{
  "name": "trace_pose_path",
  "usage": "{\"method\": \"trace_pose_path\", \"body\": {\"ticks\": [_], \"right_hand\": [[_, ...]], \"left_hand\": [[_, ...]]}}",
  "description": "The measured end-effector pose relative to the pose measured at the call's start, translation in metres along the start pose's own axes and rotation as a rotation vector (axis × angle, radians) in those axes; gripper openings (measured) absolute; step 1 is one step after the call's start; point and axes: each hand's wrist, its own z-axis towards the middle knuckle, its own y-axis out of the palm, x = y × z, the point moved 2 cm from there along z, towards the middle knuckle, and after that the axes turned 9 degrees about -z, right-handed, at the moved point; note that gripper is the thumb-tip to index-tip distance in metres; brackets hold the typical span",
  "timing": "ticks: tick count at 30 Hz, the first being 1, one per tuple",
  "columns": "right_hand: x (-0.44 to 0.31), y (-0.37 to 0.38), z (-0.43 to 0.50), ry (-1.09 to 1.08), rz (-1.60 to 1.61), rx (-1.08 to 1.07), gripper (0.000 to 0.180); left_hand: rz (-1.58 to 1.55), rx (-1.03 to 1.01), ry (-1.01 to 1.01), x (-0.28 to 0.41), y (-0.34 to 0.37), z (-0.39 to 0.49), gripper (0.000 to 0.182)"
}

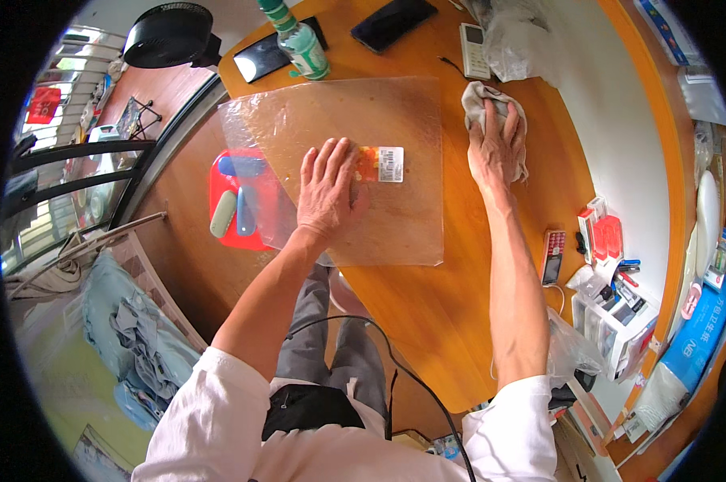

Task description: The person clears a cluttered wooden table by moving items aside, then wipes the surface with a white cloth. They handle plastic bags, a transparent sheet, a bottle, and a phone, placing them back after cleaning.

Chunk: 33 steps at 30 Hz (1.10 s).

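My left hand (329, 184) lies flat, palm down, on a clear plastic sheet (399, 223) that rests on the wooden table (423, 319) and hangs past its left edge. Beside its fingers, a label with orange print and a barcode (390, 164) shows at the sheet. To the right of the sheet, my right hand (495, 141) presses on a crumpled, pale, stained cloth (477, 99), its fingers spread over the folds. The cloth lies on the tabletop, apart from the sheet.
A green-capped bottle (305, 51), a black phone (393, 24), a white remote control (475, 51) and plastic bags (513, 42) lie along the far side. Below the sheet's left part is a red stool (218, 172). A red keypad phone (554, 256) and a small drawer box (616, 325) are at right.
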Motion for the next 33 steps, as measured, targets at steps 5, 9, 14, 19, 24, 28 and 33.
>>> {"method": "trace_pose_path", "body": {"ticks": [5, 9, 14, 19, 24, 28, 33], "right_hand": [[-0.040, -0.018, -0.091, -0.036, -0.003, -0.127, 0.054], [-0.034, -0.019, -0.081, -0.105, 0.060, -0.097, 0.054], [-0.019, 0.008, 0.005, -0.069, 0.059, -0.056, 0.049], [-0.001, -0.017, 0.011, 0.048, 0.328, -0.032, 0.050], [0.036, -0.065, 0.084, 0.205, 0.110, 0.491, 0.093], [0.038, -0.061, 0.161, 0.339, -0.081, 0.112, 0.096], [0.077, -0.066, 0.191, 0.372, 0.383, 0.236, 0.072]], "left_hand": [[0.000, -0.038, -0.011, 0.000, -0.001, -0.001, 0.066], [0.023, -0.031, -0.012, -0.002, 0.001, -0.001, 0.067], [-0.016, -0.014, -0.001, -0.003, 0.002, -0.002, 0.066], [-0.027, -0.059, -0.025, -0.003, -0.001, -0.002, 0.064], [0.001, -0.075, -0.034, -0.005, 0.001, -0.002, 0.066], [0.016, -0.098, -0.042, -0.005, 0.001, -0.002, 0.066], [-0.016, -0.080, -0.045, -0.003, -0.003, 0.000, 0.067]]}}
